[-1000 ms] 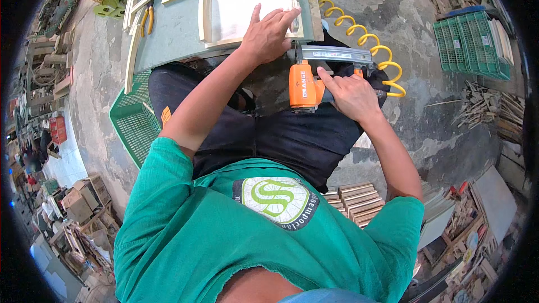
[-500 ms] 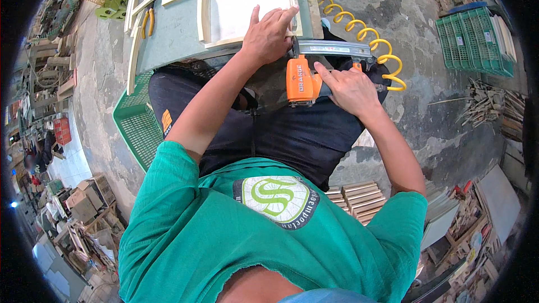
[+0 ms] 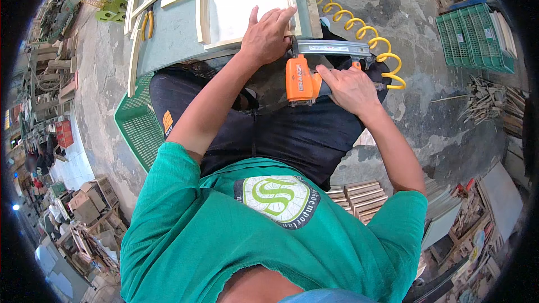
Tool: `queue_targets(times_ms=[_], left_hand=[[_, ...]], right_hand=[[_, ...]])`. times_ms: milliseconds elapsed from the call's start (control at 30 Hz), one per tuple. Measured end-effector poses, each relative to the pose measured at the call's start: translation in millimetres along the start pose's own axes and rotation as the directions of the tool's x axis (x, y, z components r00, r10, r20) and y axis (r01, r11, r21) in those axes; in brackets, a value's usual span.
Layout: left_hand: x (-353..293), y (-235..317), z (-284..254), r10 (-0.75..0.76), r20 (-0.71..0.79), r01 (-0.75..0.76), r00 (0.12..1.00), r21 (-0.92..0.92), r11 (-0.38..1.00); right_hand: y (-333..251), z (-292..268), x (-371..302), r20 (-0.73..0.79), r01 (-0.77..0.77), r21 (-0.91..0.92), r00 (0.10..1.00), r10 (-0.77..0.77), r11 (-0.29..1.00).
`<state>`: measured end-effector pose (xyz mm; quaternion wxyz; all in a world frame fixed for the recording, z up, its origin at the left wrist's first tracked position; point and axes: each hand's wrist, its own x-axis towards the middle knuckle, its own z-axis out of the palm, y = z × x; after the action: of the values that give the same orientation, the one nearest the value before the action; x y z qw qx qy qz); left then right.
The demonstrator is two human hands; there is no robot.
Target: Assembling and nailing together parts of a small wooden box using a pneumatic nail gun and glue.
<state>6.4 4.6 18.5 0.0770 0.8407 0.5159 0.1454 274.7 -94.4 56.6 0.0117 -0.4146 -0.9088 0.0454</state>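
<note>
A pale wooden frame with a white panel inside (image 3: 202, 14) lies on the grey-green worktop (image 3: 171, 33), its near edge along the worktop's front. My left hand (image 3: 266, 38) grips the frame's near right corner, thumb spread over the panel and fingers along the right side bar. In my right hand (image 3: 352, 91) is an orange pneumatic nail gun (image 3: 301, 81), held by its handle above my lap. The gun's nose touches or almost touches the frame's corner beside my left hand; the exact contact is hidden. A coiled yellow air hose (image 3: 393, 56) runs from the handle.
Pliers with orange handles (image 3: 147, 25) and loose wooden strips (image 3: 135, 59) lie on the worktop's left. A green plastic basket (image 3: 135, 129) stands by my left leg. At the far right are green crates (image 3: 474, 39) and a scrap-wood pile (image 3: 488, 101). Stacked wooden pieces (image 3: 365, 196) lie below my right arm.
Almost nothing differs. The nail gun and both hands keep their places, with only a very slight shift of the view.
</note>
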Motion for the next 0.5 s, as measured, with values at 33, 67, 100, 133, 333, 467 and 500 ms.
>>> queue_targets(times_ms=[33,67,100,133,333,467,500], left_hand=[[-0.3,-0.2,-0.4,-0.005,0.0,0.005,1.0,0.009,1.0],[-0.6,-0.4,-0.9,-0.009,0.001,0.009,1.0,0.017,1.0],[-0.9,-0.7,-1.5,-0.01,0.0,0.01,1.0,0.018,1.0],[-0.1,-0.2,-2.7,-0.007,0.009,0.007,1.0,0.016,1.0],[-0.5,0.6,-2.6,0.0,0.003,0.0,1.0,0.005,1.0],[-0.4,0.6,-1.4,-0.004,0.005,0.004,1.0,0.007,1.0],[-0.2,1.0,-0.9,-0.003,0.004,0.003,1.0,0.006,1.0]], right_hand=[[-0.4,-0.1,1.0,0.0,0.002,-0.008,1.0,-0.002,1.0],[-1.0,-1.7,0.7,-0.001,0.004,-0.008,1.0,-0.004,1.0],[-2.1,-4.6,-0.4,0.001,0.008,-0.009,1.0,-0.008,1.0],[-2.3,-7.3,-0.8,0.003,0.013,-0.012,1.0,-0.013,1.0],[-1.9,-3.9,-1.7,-0.039,0.027,-0.008,0.999,-0.027,1.0],[-2.9,-9.2,0.9,-0.004,0.01,-0.001,1.0,-0.01,1.0],[-2.2,-7.7,1.1,-0.007,0.011,0.006,1.0,-0.011,1.0]])
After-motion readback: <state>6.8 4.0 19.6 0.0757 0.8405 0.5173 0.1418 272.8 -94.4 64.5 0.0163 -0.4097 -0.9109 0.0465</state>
